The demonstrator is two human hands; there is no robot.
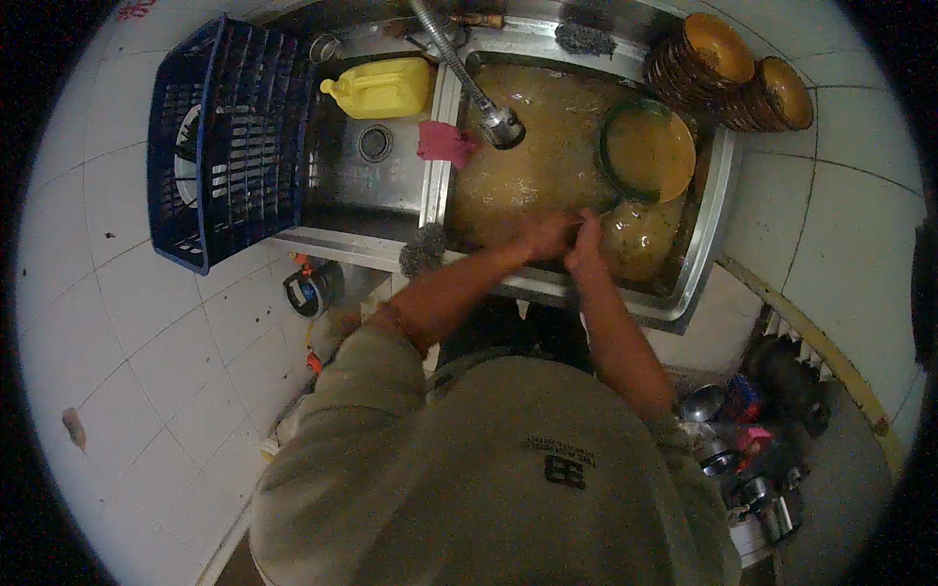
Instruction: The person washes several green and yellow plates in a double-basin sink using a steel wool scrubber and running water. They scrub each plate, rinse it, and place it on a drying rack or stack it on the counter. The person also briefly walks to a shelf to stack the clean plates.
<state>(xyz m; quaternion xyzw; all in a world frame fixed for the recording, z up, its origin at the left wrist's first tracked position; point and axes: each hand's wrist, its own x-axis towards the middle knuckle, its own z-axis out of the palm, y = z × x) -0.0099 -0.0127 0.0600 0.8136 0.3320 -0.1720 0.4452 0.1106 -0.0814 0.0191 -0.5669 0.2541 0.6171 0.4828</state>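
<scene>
My left hand [551, 234] and my right hand [585, 245] are close together over the front of the right sink basin [714, 220]. Their fingers meet, and blur hides whether anything is between them. Murky brownish water [524, 187] fills this basin. Just beyond my right hand, a round yellowish dish with a dark green rim [648, 154] lies in the water. A flexible metal faucet spout [502, 126] hangs over the basin. Across the divider lies a pink cloth [445, 143]. A metal scourer [423, 249] rests at the divider's front end, near my left forearm.
A yellow plastic jug [385, 88] lies in the left basin, near its drain [376, 143]. Farther left stands a blue plastic crate [253, 139] holding white dishware. Stacked brown bowls [718, 55] stand at the back right corner. Another scourer [584, 39] sits on the back ledge.
</scene>
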